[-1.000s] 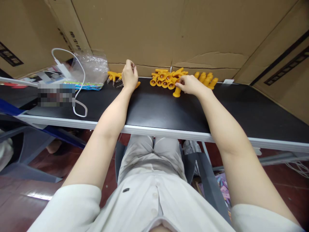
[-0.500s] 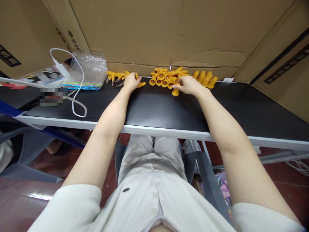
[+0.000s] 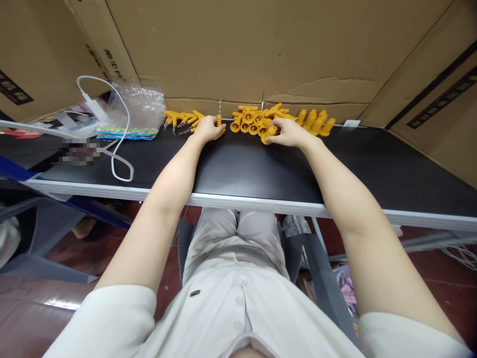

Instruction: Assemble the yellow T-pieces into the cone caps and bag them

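Note:
My left hand (image 3: 208, 129) is closed round a yellow plastic piece (image 3: 219, 121), from which a thin metal spiral (image 3: 219, 106) stands upright. To its left lie several branched yellow pieces (image 3: 181, 117) with metal spirals. My right hand (image 3: 289, 133) pinches a yellow flared tube (image 3: 269, 134), tilted at the front of a pile. That pile holds several hollow yellow pieces (image 3: 248, 119), their round open ends facing me. Right of this hand stands a row of yellow tube pieces (image 3: 316, 122), partly behind my wrist.
Cardboard (image 3: 223, 49) walls the back of the black table (image 3: 257, 169), which has a pale metal front edge (image 3: 261, 203). On the left are a clear plastic bag (image 3: 139, 102), colourful flat packs (image 3: 128, 133) and a white cable (image 3: 128, 112). A small white tag (image 3: 352, 123) lies at the back right.
My left hand has shifted slightly right, and the upright spiral moved right with its yellow piece. The flared tube in my right hand has gone from upright to tilted.

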`<act>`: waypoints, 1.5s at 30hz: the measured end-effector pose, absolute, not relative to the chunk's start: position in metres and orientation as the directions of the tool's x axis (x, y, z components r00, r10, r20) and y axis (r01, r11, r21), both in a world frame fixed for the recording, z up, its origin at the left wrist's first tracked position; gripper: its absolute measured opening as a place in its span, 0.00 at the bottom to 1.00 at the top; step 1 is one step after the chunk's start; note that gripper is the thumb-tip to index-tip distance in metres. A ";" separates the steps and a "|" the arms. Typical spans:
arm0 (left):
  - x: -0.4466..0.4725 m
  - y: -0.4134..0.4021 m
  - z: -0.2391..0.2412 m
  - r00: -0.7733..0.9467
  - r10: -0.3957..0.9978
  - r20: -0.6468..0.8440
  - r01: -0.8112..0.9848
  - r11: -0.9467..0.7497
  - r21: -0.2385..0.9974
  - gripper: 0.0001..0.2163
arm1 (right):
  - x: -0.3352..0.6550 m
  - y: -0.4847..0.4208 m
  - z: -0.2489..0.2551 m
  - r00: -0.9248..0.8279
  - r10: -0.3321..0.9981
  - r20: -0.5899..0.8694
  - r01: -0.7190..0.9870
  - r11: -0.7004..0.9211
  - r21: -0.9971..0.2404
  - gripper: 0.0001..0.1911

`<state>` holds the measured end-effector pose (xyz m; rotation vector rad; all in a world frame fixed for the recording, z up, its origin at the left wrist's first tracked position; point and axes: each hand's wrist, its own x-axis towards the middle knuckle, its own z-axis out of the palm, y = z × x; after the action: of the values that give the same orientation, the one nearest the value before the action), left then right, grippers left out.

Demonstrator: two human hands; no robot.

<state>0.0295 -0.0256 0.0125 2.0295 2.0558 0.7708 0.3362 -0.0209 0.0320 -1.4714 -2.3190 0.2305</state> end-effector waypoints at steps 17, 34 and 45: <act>0.027 -0.022 0.006 -0.007 0.982 0.186 0.898 -0.076 0.433 0.15 | 0.335 0.000 0.005 -0.299 0.903 0.308 0.766 0.420 -0.487 0.16; 0.041 -0.020 0.000 0.137 0.970 0.201 0.837 -0.222 0.501 0.22 | 0.333 0.016 -0.015 -0.350 0.873 0.339 0.752 0.478 -0.454 0.19; 0.041 -0.005 -0.014 0.183 0.946 0.267 0.821 -0.296 0.487 0.16 | 0.332 0.015 -0.011 -0.334 0.876 0.347 0.789 0.462 -0.406 0.18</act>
<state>0.0411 -0.0050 -0.0135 2.2241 1.7010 0.7767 0.3316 0.0149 -0.0109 -1.3831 -2.1948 0.2225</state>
